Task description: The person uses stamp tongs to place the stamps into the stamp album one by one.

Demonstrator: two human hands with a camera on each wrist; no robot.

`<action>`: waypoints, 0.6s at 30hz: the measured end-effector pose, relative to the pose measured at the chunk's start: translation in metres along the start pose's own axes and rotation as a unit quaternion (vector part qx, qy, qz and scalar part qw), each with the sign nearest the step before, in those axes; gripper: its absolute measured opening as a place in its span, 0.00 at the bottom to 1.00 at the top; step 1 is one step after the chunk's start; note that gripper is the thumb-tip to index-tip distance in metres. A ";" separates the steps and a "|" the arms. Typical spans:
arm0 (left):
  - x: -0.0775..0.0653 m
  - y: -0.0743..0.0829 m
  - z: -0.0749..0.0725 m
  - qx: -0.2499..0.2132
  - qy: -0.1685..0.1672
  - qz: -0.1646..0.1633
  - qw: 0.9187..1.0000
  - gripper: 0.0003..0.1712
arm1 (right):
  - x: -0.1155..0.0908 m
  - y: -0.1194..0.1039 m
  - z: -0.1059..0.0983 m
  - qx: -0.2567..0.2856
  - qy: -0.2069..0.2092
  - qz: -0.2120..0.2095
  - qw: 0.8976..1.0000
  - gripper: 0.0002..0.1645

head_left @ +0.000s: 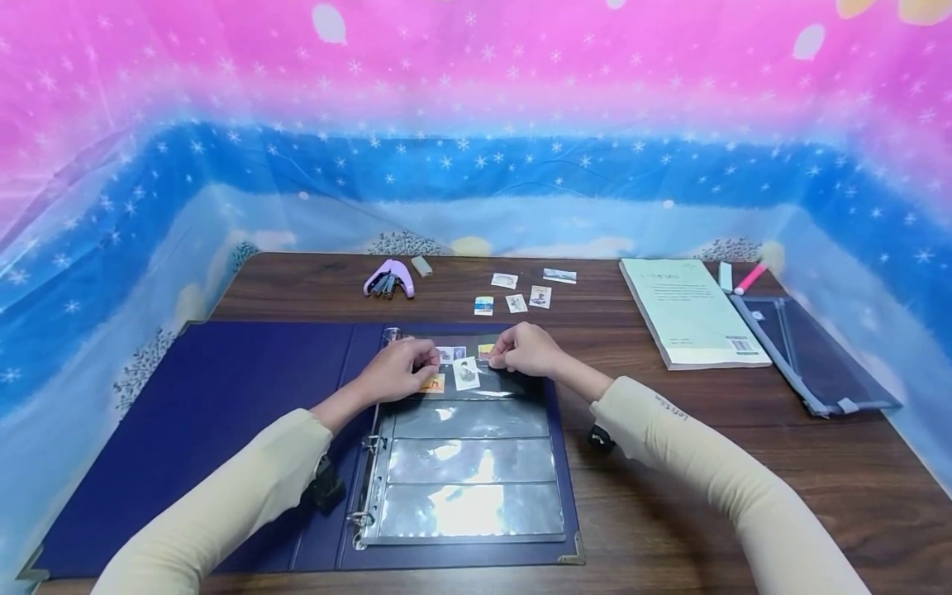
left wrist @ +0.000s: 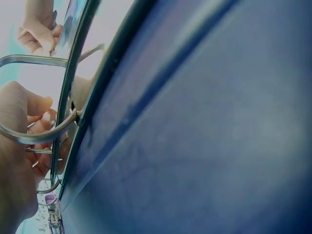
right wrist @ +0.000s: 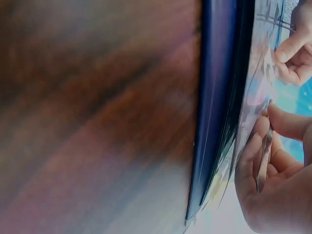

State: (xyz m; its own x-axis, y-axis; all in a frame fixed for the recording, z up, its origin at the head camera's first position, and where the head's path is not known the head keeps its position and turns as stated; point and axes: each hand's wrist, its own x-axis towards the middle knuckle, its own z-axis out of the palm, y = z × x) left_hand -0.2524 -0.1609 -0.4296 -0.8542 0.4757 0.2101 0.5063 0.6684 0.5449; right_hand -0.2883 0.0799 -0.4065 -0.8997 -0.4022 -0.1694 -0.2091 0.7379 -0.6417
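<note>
An open binder (head_left: 223,430) holds a clear-and-black stamp page (head_left: 476,420) with rows of pockets. Over its top row my right hand (head_left: 526,350) grips metal tweezers (right wrist: 264,163) between thumb and fingers. Their tip reaches toward a pale stamp (head_left: 466,373), which overlaps the top pocket at a slant. My left hand (head_left: 400,368) is at the left of that row, thumb and forefinger pinching the film of the pocket. Beside its fingertips show an orange stamp (head_left: 434,383) and a purplish stamp (head_left: 452,354); a yellow stamp (head_left: 486,350) is partly hidden by the right fingers.
Several loose stamps (head_left: 540,297) lie beyond the binder. A lilac stapler-like tool (head_left: 390,278) and a small pale block (head_left: 421,266) are at the back left. To the right are a pale green book (head_left: 687,314), a mesh pouch (head_left: 811,355) and a pink marker (head_left: 749,279).
</note>
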 end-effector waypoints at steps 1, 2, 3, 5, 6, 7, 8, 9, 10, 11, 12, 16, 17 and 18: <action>0.000 0.000 0.000 0.001 0.000 0.000 1.000 0.03 | 0.001 0.000 0.000 0.005 -0.001 0.000 1.000 0.06; 0.000 0.000 -0.001 0.001 -0.001 -0.001 1.000 0.03 | 0.003 0.001 0.001 0.010 -0.001 -0.002 1.000 0.06; 0.000 0.000 -0.001 0.001 -0.001 -0.003 1.000 0.03 | 0.004 0.001 0.001 0.014 -0.001 -0.002 1.000 0.06; 0.000 0.000 -0.001 0.001 -0.003 -0.007 1.000 0.03 | 0.006 0.001 0.002 0.026 -0.001 0.003 1.000 0.06; 0.000 0.000 0.000 0.001 -0.003 -0.008 1.000 0.03 | 0.006 0.001 0.003 0.031 -0.001 0.007 1.000 0.06; 0.000 0.000 0.000 -0.002 -0.004 -0.010 1.000 0.03 | 0.007 0.000 0.004 0.034 -0.001 0.012 0.999 0.06; 0.000 0.000 0.000 -0.003 -0.004 -0.011 1.000 0.03 | 0.007 0.000 0.004 0.037 -0.001 0.016 0.999 0.07; 0.000 -0.001 0.000 -0.005 -0.005 -0.013 1.000 0.03 | 0.007 -0.001 0.004 0.041 -0.003 0.021 0.999 0.06; 0.000 -0.001 0.000 -0.005 -0.005 -0.013 1.000 0.03 | 0.007 -0.001 0.004 0.045 -0.006 0.027 0.999 0.06; 0.000 -0.001 0.000 -0.006 -0.005 -0.013 1.000 0.03 | 0.007 -0.001 0.004 0.047 -0.009 0.031 0.998 0.06; 0.001 -0.001 0.000 -0.006 -0.004 -0.012 1.000 0.03 | 0.007 -0.001 0.004 0.049 -0.013 0.031 0.998 0.06; 0.001 -0.002 0.001 -0.003 -0.002 -0.010 1.000 0.03 | 0.009 0.001 0.001 0.054 -0.046 0.019 0.997 0.06; 0.001 -0.002 0.001 -0.002 -0.001 -0.009 1.000 0.03 | 0.010 0.001 0.001 0.056 -0.057 0.015 0.997 0.06; 0.001 -0.002 0.001 -0.002 -0.001 -0.007 1.000 0.03 | 0.010 0.001 -0.001 0.058 -0.068 0.010 0.996 0.06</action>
State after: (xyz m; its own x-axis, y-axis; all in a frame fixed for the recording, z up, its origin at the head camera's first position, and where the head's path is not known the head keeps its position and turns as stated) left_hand -0.2542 -0.1609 -0.4314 -0.8610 0.4677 0.1999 0.4935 0.6732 0.5507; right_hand -0.2982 0.0770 -0.4087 -0.8411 -0.4636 -0.2787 -0.1386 0.6827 -0.7174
